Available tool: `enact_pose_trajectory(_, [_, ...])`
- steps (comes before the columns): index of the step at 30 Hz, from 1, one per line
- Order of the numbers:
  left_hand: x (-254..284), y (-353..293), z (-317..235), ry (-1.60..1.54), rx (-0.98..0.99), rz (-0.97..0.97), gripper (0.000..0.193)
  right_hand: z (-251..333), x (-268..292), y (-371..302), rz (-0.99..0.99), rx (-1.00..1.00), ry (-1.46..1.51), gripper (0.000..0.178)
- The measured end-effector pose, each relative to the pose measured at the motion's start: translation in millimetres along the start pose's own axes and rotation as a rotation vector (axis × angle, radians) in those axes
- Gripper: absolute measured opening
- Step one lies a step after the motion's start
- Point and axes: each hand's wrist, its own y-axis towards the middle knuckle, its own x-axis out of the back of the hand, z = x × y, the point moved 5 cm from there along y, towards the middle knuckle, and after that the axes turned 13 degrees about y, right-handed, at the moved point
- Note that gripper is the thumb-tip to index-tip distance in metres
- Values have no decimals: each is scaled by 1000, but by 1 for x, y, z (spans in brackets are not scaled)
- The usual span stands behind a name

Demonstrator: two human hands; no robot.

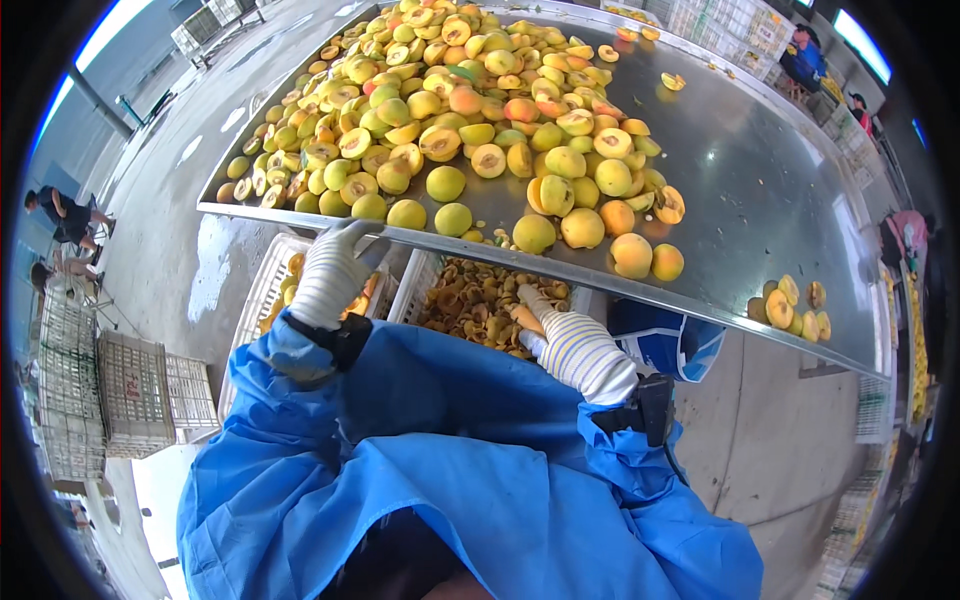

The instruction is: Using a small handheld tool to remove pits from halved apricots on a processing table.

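Note:
My left hand point(335, 268), in a pale striped glove, is at the near rim of a metal table point(740, 190). Its thumb stands apart from its fingers, and I see nothing held. Lower down, my gloved right hand point(575, 345) is closed around a tan, handle-like piece point(525, 318); its full shape is hidden. That hand is over a white crate point(412, 290) filled with brown fruit stones and scraps point(465, 300). On the table lies a large heap of yellow peaches point(430, 100), many cut in half, with stones showing in some.
A second white crate point(262, 285) holding orange fruit pieces stands below the left hand. A blue and white bag point(680, 340) is under the table's right part. Several fruit halves point(795, 308) lie at the near right corner. Stacked crates point(135, 395) and seated people are farther off.

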Motion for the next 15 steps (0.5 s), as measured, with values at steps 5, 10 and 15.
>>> enact_pose_trajectory(5, [-17,67,-104,-301,-220,21,32,-1,7,2,67,-146,-150,49])
enact_pose_trajectory(10, [-73,126,-191,-85,-564,91,54,-7,1,4,113,-140,-191,46])
enact_pose_trajectory(15, [-78,134,-206,38,-522,262,55,-9,4,1,127,-141,-144,47])
